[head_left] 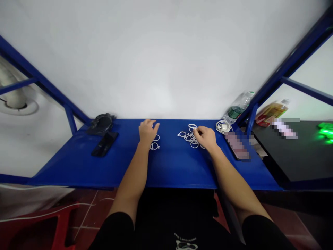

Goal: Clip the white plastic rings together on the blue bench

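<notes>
On the blue table [169,163] lie two groups of small white rings. My left hand [147,132] rests with its fingers loosely spread over the smaller group of white rings [155,146]; nothing shows in its grip. My right hand [206,136] sits at the right edge of the bigger pile of white rings [188,136], its fingers curled in a pinch on one of them. Both forearms reach forward from the table's near edge.
A black phone [104,143] and a dark round object [102,123] lie at the left. A coiled white cable [222,126], a clear water bottle [238,107] and a blurred-out flat object [237,146] are at the right. A black surface [293,152] adjoins the table's right side; a red stool [36,225] stands below left.
</notes>
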The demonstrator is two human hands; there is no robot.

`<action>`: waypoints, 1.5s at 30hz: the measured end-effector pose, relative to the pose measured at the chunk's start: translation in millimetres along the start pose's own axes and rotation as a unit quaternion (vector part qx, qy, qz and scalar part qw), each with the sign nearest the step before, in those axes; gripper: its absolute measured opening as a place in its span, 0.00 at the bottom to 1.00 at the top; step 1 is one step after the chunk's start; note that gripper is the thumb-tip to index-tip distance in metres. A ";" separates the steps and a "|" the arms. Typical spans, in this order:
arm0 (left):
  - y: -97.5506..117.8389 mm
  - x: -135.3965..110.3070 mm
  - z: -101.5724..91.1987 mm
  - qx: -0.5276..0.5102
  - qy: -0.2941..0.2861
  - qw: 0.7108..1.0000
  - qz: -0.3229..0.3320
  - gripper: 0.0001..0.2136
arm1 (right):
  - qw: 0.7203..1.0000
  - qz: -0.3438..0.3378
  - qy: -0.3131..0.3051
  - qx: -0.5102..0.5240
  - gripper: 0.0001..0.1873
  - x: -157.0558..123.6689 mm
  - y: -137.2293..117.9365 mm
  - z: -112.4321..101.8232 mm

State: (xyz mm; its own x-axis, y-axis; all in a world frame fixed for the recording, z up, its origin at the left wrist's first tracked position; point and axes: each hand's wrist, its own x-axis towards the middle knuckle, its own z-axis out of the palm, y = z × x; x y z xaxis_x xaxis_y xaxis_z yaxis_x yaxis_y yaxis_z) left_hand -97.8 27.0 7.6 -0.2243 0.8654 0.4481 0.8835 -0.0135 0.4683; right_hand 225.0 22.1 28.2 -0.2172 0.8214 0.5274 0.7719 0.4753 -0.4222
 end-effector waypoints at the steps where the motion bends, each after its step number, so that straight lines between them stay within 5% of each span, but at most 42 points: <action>1: -10.2 2.3 -0.9 0.024 -0.010 0.999 -0.042 0.16 | 1.000 0.011 0.009 0.003 0.21 0.2 1.0 -0.8; 5: -31.0 2.2 1.5 0.070 -0.094 0.986 -0.121 0.16 | 1.000 0.011 0.017 0.024 0.23 -1.3 -2.8 1.3; 12: -11.4 -3.0 6.4 0.092 -0.132 0.984 -0.070 0.09 | 0.988 -0.095 -0.104 0.062 0.16 -9.6 -17.1 18.5; 16: 16.7 -9.1 9.6 0.051 -0.114 0.992 0.024 0.09 | 0.979 -0.117 -0.142 0.088 0.08 -14.0 -22.8 23.1; 21: 60.2 -29.4 13.5 -0.058 -0.140 0.971 0.186 0.10 | 0.983 -0.063 -0.126 0.121 0.22 -15.7 -21.2 25.2; 25: 73.9 -38.6 15.5 -0.100 -0.156 0.948 0.259 0.09 | 0.982 -0.083 -0.138 0.100 0.18 -13.4 -15.9 27.7; 30: 73.2 -37.8 17.9 -0.133 -0.100 0.964 0.207 0.06 | 0.979 -0.100 -0.144 0.100 0.15 -11.7 -14.2 27.8; 45: 74.7 -40.8 22.3 -0.197 -0.129 0.955 0.180 0.06 | 0.982 -0.098 -0.145 0.072 0.14 -12.6 -17.6 27.6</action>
State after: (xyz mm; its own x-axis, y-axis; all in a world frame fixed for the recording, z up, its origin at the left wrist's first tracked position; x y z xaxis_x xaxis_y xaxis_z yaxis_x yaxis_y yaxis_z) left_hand -13.5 1.8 7.3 0.2192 0.8632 0.4548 0.6494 -0.4769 0.5923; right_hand 197.6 12.1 8.7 -0.5298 0.7551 0.3860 0.6101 0.6556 -0.4450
